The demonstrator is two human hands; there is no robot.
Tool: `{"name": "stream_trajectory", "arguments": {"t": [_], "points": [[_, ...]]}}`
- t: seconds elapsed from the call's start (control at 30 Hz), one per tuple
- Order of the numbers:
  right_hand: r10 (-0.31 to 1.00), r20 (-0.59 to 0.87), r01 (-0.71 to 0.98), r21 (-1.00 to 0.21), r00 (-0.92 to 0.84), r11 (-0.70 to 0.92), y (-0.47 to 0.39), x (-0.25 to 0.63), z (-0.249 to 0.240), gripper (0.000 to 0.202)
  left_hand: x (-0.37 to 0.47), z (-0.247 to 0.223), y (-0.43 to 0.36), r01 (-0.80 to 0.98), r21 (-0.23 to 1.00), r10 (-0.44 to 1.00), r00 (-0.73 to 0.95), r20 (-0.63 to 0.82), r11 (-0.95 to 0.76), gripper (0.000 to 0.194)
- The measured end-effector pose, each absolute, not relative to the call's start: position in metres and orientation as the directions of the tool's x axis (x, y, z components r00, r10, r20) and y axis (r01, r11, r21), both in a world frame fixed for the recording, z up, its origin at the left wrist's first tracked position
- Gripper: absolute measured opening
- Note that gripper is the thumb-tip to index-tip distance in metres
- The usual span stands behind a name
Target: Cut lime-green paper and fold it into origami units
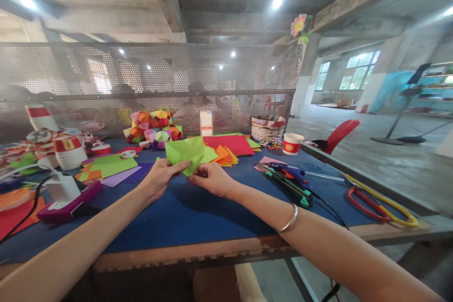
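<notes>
A light green sheet of folded paper (pixel 186 152) is held up above the blue table top (pixel 198 217), its creased edges standing at angles. My left hand (pixel 164 174) pinches its lower left side, thumb across the front. At the lower right corner, the fingers of my right hand (pixel 212 178) close on the same sheet. Behind the paper lie a red sheet (pixel 230 144) and a fanned stack of orange paper (pixel 225 155). Sheets of green paper (pixel 116 166) and purple paper (pixel 122 177) rest to the left of my hands.
Right of my hands lie a green-black utility knife (pixel 288 188), a blue glue gun (pixel 293 174) and red-yellow scissors (pixel 380 207). A paper cup (pixel 292 144) and woven basket (pixel 268 128) stand behind them. At left are a purple power strip (pixel 69 203), stacked cups (pixel 69 152) and folded paper balls (pixel 152 127).
</notes>
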State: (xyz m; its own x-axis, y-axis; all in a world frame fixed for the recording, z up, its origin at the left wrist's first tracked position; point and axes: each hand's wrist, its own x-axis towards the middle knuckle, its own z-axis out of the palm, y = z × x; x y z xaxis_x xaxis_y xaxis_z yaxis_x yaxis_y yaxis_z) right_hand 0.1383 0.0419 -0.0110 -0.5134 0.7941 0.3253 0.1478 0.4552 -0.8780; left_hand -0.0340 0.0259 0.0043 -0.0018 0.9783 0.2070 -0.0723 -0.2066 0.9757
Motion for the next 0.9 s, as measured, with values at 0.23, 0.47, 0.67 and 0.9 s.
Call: {"name": "stream_trajectory", "arguments": {"t": [0.23,0.47,0.67,0.9], "points": [[0.778,0.311,0.138,-0.882,-0.546,0.450,0.043,0.139,-0.012,0.019,-0.036,0.005,0.026,-0.102,0.982,0.987,0.002,0.163,-0.162,0.046],[0.849,0.389,0.094,-0.889,-0.357,0.447,0.052,0.147,-0.006,0.035,-0.040,0.008,0.026,-0.002,0.995,0.995,-0.002,0.100,-0.100,0.044],[0.892,0.379,0.013,-0.919,-0.247,0.394,0.059,0.150,-0.007,0.043,-0.041,0.009,0.027,0.014,0.998,0.998,0.024,0.056,-0.056,0.045],[0.807,0.420,0.044,-0.877,-0.415,0.479,0.051,0.145,-0.015,0.061,-0.046,0.015,0.030,-0.159,0.985,0.998,-0.013,0.063,-0.064,0.034]]}}
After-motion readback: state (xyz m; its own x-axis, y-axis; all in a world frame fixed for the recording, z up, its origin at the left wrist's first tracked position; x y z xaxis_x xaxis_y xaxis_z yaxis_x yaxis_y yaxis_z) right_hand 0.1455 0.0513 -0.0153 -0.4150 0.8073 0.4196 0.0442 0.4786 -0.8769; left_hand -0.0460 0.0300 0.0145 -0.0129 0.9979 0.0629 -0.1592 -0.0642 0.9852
